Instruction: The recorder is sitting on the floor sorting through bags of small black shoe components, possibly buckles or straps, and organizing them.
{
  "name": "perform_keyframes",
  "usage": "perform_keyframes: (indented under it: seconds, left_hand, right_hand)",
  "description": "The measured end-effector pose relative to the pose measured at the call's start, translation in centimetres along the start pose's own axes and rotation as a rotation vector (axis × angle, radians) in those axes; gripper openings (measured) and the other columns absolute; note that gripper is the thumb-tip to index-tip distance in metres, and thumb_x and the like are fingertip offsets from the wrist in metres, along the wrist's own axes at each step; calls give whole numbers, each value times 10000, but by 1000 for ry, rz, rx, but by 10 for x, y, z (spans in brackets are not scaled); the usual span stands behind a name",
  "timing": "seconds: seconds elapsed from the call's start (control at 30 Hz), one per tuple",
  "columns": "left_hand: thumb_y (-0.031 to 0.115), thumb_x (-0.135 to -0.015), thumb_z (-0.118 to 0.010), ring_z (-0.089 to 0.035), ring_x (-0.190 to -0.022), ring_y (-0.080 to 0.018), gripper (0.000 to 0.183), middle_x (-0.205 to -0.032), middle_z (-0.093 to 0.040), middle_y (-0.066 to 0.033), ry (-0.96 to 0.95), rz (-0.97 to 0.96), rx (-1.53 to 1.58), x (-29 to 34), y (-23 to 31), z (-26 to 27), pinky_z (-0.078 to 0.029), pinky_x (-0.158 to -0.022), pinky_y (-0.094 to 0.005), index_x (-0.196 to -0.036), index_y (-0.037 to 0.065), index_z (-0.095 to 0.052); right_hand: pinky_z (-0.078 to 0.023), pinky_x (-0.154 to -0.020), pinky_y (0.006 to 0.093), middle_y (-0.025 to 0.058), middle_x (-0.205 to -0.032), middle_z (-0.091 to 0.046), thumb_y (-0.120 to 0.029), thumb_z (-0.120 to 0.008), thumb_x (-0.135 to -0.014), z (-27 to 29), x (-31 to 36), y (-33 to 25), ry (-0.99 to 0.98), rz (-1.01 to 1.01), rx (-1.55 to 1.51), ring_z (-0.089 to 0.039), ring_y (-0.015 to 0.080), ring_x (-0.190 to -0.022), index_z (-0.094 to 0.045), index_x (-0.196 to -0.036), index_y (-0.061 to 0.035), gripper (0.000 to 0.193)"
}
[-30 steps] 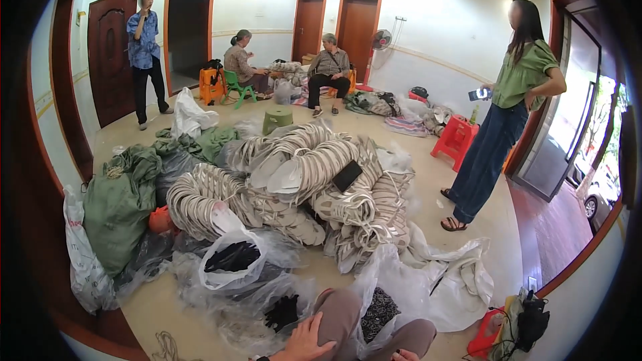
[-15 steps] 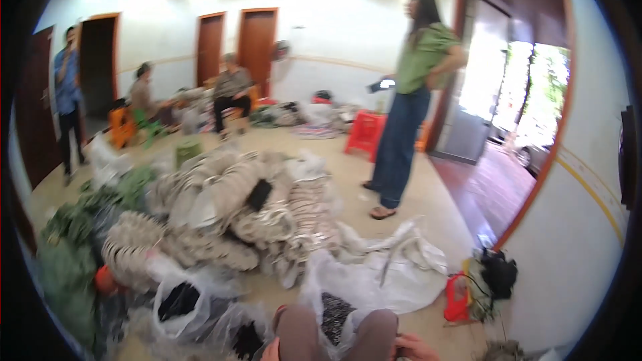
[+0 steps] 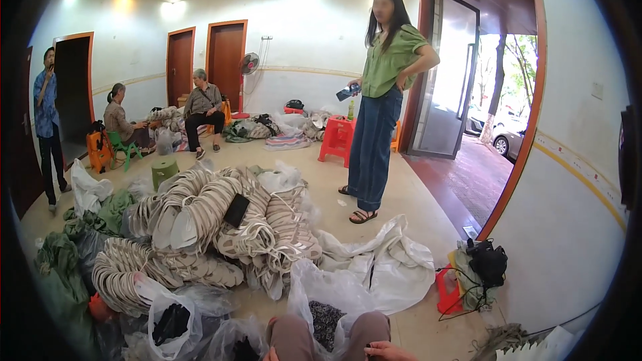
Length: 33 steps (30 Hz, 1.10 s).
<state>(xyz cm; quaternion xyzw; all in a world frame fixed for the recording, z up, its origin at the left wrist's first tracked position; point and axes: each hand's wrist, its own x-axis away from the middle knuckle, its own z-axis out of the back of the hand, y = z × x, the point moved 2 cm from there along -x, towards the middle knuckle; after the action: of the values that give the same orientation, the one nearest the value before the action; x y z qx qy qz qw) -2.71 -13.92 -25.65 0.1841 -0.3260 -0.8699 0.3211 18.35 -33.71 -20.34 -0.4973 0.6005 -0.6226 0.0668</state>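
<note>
The left hand (image 3: 271,355) showed only as a sliver at the lower edge beside the left knee (image 3: 289,334), so I could not tell whether it was wide, narrow or holding anything. The right hand (image 3: 390,351) lay near the right knee (image 3: 372,332) with its fingers narrow and close together; a small dark thing (image 3: 367,347) showed at the fingertips, and I could not tell what it was or whether it was gripped. Between the 2 knees stood a clear plastic bag (image 3: 307,287), open at the top, with a heap of small black-and-white pieces (image 3: 326,321) in it. To its left sat a white plastic bag (image 3: 193,327) with black items (image 3: 171,323) inside, and between these 2 bags lay a black bundle (image 3: 245,349) in clear film. Beyond them rose a pile of beige shoe-like pieces (image 3: 200,214) packed in rows, with a flat black object (image 3: 236,210) on top. A white sack (image 3: 401,267) spread to the right of the pile. A person in a green top (image 3: 391,67) stood behind the sack, holding a phone (image 3: 348,91); farther back, 2 people (image 3: 204,110) sat, and 1 person in a blue shirt (image 3: 47,97) stood at the left
</note>
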Motion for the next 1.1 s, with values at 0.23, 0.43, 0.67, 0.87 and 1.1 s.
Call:
perform_keyframes:
  seconds: [0.23,0.43,0.67,0.87,1.1]
  left_hand:
    - [392,-656,-707,-377,-1096,-470,979,-1233,-347,-326,26,-7,-6,3,5,-5,-343,-916,-476,-1352,-13,-149]
    - [386,-644,-712,-353,-1111,-477,982,-1249,-322,-331,-19,82,18,15,14,-10,-322,-933,-483,-1349,-13,-156]
    - [230,-832,-564,-527,-959,-278,392,-1032,-562,-178,426,371,792,-51,-117,34,-440,-793,-372,-1166,42,-486]
    - [172,-804,-480,-481,-1016,-385,392,-1106,-502,-248,889,381,-362,-56,-262,122,-379,-876,-438,-1136,-35,-460]
    - [207,-769,-485,-620,-790,-372,404,-885,-626,-233,-44,329,-381,-153,-243,205,-484,-716,-466,-1090,-36,-517]
  right_hand:
    - [-498,-490,283,59,-658,-577,-211,-568,-846,12,-2,11,55,5,-22,-572,155,-537,-524,-941,-60,184]
    - [-490,-483,288,54,-663,-575,-216,-560,-849,6,12,-5,8,-25,11,-554,155,-518,-521,-874,-71,152]
    - [-513,-491,393,106,-626,-568,-185,-533,-853,52,-40,16,-161,106,83,-575,232,-523,-496,-782,-45,160]
    - [-509,-451,381,103,-597,-535,-205,-534,-851,24,-42,3,-120,21,109,-549,243,-477,-483,-781,-34,192]
    - [-499,-489,307,54,-654,-565,-213,-556,-851,22,-28,-10,32,-37,132,-554,167,-529,-521,-857,-78,139]
